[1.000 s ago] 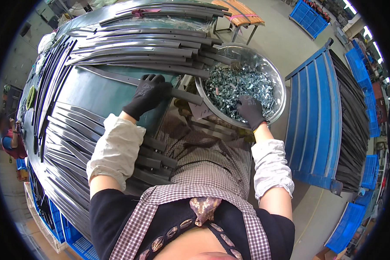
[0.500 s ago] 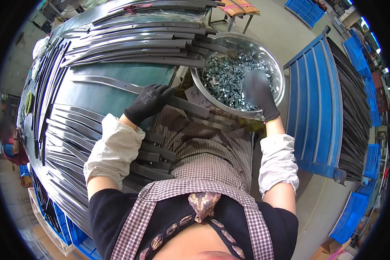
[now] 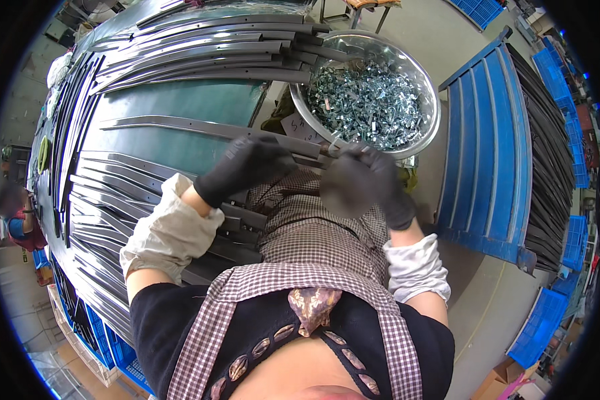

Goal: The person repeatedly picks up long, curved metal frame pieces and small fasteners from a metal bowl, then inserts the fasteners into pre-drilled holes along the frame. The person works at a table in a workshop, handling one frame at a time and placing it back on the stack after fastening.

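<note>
A long dark grey strip (image 3: 163,123) lies across the green tabletop, its right end reaching past the edge in front of me. My left hand (image 3: 247,167), in a black glove, is closed on this strip near its right part. My right hand (image 3: 367,180), also black-gloved and partly blurred, is closed at the strip's right end, fingers pinched. A small shiny metal clip (image 3: 334,145) shows at the fingertips, by the strip's end. A clear bowl (image 3: 428,137) full of small metal clips (image 3: 373,100) stands just beyond the right hand.
Several dark strips lie in a bundle (image 3: 200,57) at the far side of the table (image 3: 180,101), more in rows (image 3: 107,220) at the near left. At right stands a blue metal rack (image 3: 483,147) loaded with strips. Another person (image 3: 23,223) is at far left.
My right hand has left the bowl and moved left and nearer, to the strip's end, with a small clip. The left hand stays on the strip, slightly turned.
</note>
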Demonstrator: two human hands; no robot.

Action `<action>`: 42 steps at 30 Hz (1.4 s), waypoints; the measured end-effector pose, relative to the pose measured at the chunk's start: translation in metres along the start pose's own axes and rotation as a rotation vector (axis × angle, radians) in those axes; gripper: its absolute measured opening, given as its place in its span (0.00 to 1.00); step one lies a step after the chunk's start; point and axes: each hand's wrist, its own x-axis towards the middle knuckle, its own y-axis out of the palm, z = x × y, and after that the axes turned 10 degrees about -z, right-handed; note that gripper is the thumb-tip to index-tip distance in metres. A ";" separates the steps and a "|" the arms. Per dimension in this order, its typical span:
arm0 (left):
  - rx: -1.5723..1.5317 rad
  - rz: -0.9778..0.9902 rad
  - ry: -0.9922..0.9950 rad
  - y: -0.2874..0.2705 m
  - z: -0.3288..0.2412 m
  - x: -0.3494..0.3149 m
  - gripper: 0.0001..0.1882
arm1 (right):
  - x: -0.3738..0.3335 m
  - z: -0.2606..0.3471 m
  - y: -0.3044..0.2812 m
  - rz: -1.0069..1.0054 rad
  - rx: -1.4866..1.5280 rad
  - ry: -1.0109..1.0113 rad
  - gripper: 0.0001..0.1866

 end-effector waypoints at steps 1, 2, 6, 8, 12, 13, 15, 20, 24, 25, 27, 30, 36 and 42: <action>-0.102 0.032 0.004 0.007 -0.020 0.000 0.11 | -0.010 0.009 0.013 0.041 -0.148 -0.208 0.05; -0.204 0.063 0.007 0.011 -0.031 -0.001 0.10 | -0.016 0.012 0.022 0.077 -0.202 -0.274 0.06; -0.125 0.005 -0.010 0.016 -0.036 -0.010 0.13 | -0.032 0.012 0.045 0.160 -0.115 -0.127 0.14; 0.013 0.046 0.026 0.014 -0.040 -0.014 0.14 | -0.032 0.010 0.042 0.207 -0.051 0.009 0.17; 0.310 -0.039 0.376 0.021 -0.030 -0.013 0.14 | -0.034 0.010 0.038 0.265 0.382 0.369 0.23; 0.359 -0.030 0.431 0.022 -0.026 -0.013 0.15 | -0.034 0.008 0.037 0.265 0.369 0.384 0.22; 0.459 -0.011 0.535 0.024 -0.021 -0.013 0.16 | -0.034 0.004 0.035 0.270 0.344 0.418 0.21; 0.475 -0.088 0.650 0.030 -0.016 -0.005 0.17 | -0.033 0.001 0.025 0.293 0.324 0.449 0.20; 0.501 -0.029 0.642 0.027 -0.012 0.001 0.16 | -0.032 -0.017 0.015 0.234 0.234 0.427 0.19; 0.492 -0.008 0.654 0.028 -0.011 0.002 0.16 | -0.031 -0.016 0.015 0.255 0.240 0.406 0.20; 0.473 0.035 0.678 0.032 -0.010 0.002 0.16 | -0.031 -0.008 0.019 0.296 0.255 0.365 0.21; 0.530 0.041 0.698 0.036 -0.011 0.002 0.15 | -0.025 0.010 0.024 0.277 0.038 0.219 0.25; 0.563 0.002 0.689 0.041 -0.005 -0.001 0.13 | -0.027 0.002 0.028 0.213 0.018 0.330 0.27; 0.570 0.055 0.525 0.044 -0.004 -0.001 0.18 | -0.031 -0.017 0.027 0.141 -0.048 0.120 0.25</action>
